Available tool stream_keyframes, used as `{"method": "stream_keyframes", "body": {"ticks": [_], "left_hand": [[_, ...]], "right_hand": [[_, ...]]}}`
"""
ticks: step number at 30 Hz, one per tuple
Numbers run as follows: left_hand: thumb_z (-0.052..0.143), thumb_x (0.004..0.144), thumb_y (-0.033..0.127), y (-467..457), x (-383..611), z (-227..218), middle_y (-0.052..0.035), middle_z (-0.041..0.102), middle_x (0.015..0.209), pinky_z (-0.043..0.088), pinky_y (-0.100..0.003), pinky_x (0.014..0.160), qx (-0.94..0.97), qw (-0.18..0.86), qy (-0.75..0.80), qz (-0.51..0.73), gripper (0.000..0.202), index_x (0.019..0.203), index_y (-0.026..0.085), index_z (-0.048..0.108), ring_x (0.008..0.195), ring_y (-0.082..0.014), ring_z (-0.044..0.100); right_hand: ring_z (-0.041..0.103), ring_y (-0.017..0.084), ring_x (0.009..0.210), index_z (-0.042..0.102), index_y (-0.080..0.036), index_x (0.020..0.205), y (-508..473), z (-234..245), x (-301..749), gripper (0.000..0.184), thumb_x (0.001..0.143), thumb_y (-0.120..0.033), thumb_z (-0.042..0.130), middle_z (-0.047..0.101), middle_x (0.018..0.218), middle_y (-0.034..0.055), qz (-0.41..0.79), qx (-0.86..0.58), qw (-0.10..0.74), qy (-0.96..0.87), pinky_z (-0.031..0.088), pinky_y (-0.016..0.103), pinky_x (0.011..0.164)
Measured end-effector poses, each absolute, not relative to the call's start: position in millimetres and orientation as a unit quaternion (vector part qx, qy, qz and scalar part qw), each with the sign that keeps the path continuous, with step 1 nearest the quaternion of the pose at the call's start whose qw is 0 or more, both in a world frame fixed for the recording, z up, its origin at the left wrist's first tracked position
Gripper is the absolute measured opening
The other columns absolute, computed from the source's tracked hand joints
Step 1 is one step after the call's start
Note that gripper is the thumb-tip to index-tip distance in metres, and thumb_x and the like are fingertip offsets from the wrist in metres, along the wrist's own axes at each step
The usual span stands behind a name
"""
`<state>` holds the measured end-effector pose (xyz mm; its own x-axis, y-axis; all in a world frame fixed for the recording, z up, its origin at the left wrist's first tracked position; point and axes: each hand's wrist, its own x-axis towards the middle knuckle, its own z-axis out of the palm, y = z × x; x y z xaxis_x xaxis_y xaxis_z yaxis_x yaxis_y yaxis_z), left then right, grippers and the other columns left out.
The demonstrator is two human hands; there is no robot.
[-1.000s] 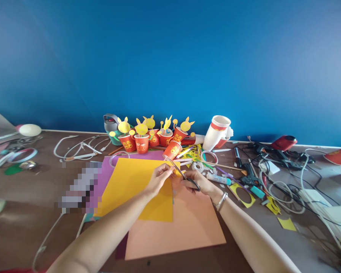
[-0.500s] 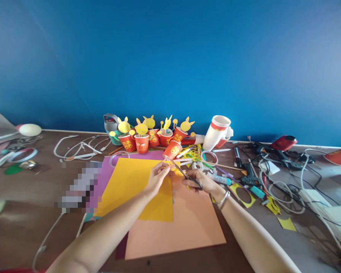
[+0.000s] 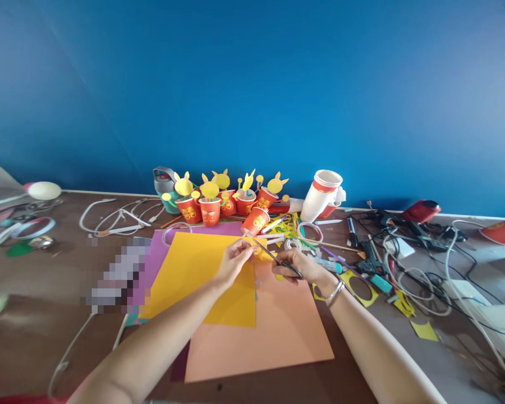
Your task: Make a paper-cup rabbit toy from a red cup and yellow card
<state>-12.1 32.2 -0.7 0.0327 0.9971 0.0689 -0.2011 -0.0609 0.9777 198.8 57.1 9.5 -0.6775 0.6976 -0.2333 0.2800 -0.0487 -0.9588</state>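
Note:
My right hand (image 3: 292, 265) is closed round the handles of a pair of scissors (image 3: 273, 257), whose blades point left toward my other hand. My left hand (image 3: 235, 259) pinches something small, mostly hidden by the fingers; a bit of yellow paper shows near the fingertips and blades. Both hands hover above a yellow-orange sheet (image 3: 202, 280) and a peach sheet (image 3: 261, 353), which lie over a purple sheet (image 3: 143, 280). Just beyond the fingertips a red paper cup (image 3: 255, 221) leans over. Whether the blades touch the yellow paper I cannot tell.
Several red cups (image 3: 211, 212) with yellow rabbit-eared paper heads stand along the blue wall. A stack of white cups (image 3: 322, 196) leans to their right. On the right lie a glue gun (image 3: 369, 258), yellow paper scraps (image 3: 359, 289) and tangled cables (image 3: 425, 286). White cables (image 3: 118, 216) lie left.
My right hand and the scissors have shifted slightly to the right. The left hand keeps nearly the same place and pinch.

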Motion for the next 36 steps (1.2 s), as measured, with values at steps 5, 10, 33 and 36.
{"method": "stream_keyframes", "body": {"ticks": [5, 10, 33, 36], "left_hand": [[0.071, 0.071, 0.040, 32, -13, -2, -0.0005, 0.059, 0.061, 0.043, -0.025, 0.059, 0.474, 0.540, 0.422, 0.554, 0.027, 0.068, 0.015, 0.063, 0.059, -0.0123, 0.052], [0.070, 0.072, 0.040, 32, -12, -3, -0.0009, 0.060, 0.061, 0.043, -0.025, 0.059, 0.472, 0.539, 0.427, 0.552, 0.025, 0.069, 0.016, 0.064, 0.059, -0.0127, 0.052], [0.073, 0.069, 0.038, 33, -12, -7, -0.0007, 0.065, 0.067, 0.049, -0.028, 0.067, 0.425, 0.573, 0.408, 0.570, 0.023, 0.069, 0.016, 0.064, 0.063, -0.0140, 0.060], [0.074, 0.068, 0.037, 33, -10, -5, -0.0004, 0.067, 0.067, 0.050, -0.028, 0.069, 0.372, 0.611, 0.386, 0.582, 0.023, 0.069, 0.016, 0.064, 0.065, -0.0136, 0.063]], "right_hand": [[0.041, 0.006, 0.034, 0.063, -0.012, 0.079, 57, 16, 201, 0.030, 0.075, -0.041, 0.066, 0.051, 0.045, -0.0052, 0.611, -0.372, 0.153, -0.682, 0.032, 0.018, 0.035], [0.039, 0.005, 0.033, 0.061, -0.012, 0.074, 58, 20, 203, 0.028, 0.075, -0.040, 0.065, 0.049, 0.044, -0.0060, 0.612, -0.376, 0.140, -0.682, 0.030, 0.018, 0.034], [0.038, 0.006, 0.034, 0.060, -0.014, 0.073, 60, 19, 205, 0.027, 0.072, -0.040, 0.068, 0.047, 0.043, -0.0064, 0.623, -0.373, 0.171, -0.666, 0.029, 0.019, 0.034], [0.044, 0.008, 0.040, 0.058, -0.015, 0.083, 60, 18, 201, 0.028, 0.075, -0.041, 0.066, 0.053, 0.050, -0.0043, 0.623, -0.358, 0.268, -0.641, 0.035, 0.020, 0.039]]}}
